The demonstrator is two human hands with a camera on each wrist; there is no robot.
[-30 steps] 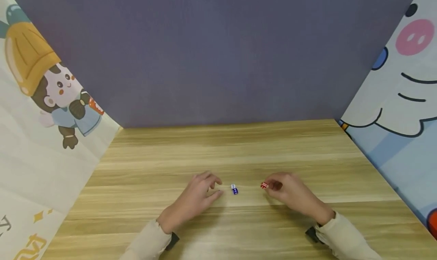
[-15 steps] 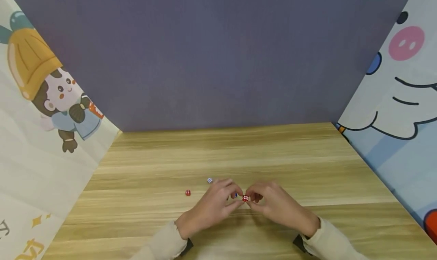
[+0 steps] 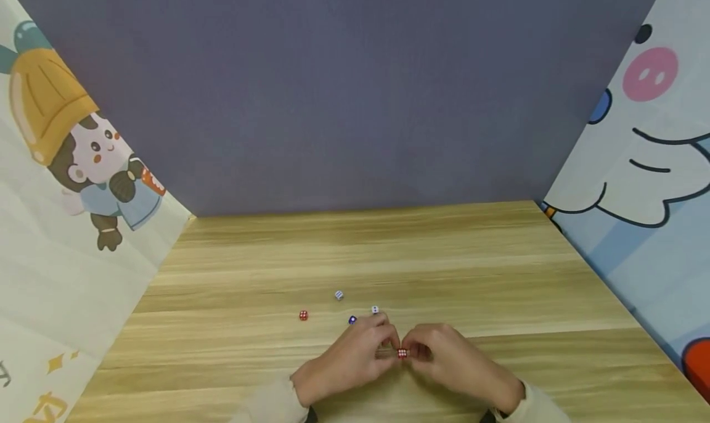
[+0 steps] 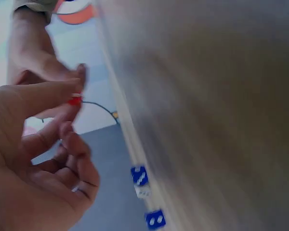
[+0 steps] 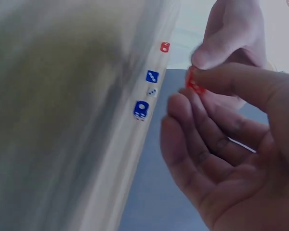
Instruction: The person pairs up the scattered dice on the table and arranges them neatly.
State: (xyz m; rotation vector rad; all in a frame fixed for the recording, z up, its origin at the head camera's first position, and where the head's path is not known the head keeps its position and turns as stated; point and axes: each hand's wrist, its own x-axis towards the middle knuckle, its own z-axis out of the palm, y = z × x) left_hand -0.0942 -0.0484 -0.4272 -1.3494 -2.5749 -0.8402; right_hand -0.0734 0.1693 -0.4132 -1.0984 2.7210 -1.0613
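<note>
Low over the wooden table, my two hands meet fingertip to fingertip at a red die (image 3: 402,353) with white pips. My left hand (image 3: 359,356) pinches its left side between thumb and index finger. From the other side, the thumb and index finger of my right hand (image 3: 450,356) pinch it too. In the right wrist view the red die (image 5: 196,83) shows between the right fingertips, the remaining fingers loosely bent. Just past my left knuckles lie a white die (image 3: 375,310) and a blue die (image 3: 352,319). A second blue die (image 4: 155,219) shows in the left wrist view.
Farther left on the wooden table (image 3: 233,361) are another red die (image 3: 303,315) and a white die (image 3: 339,295). A dark grey panel (image 3: 355,96) rises at the table's back edge, with cartoon-printed sheets (image 3: 44,299) along the sides.
My left hand has come over from the left to grip the red die that my right hand holds. Both hands have then drawn nearer my body, uncovering a white and a blue die.
</note>
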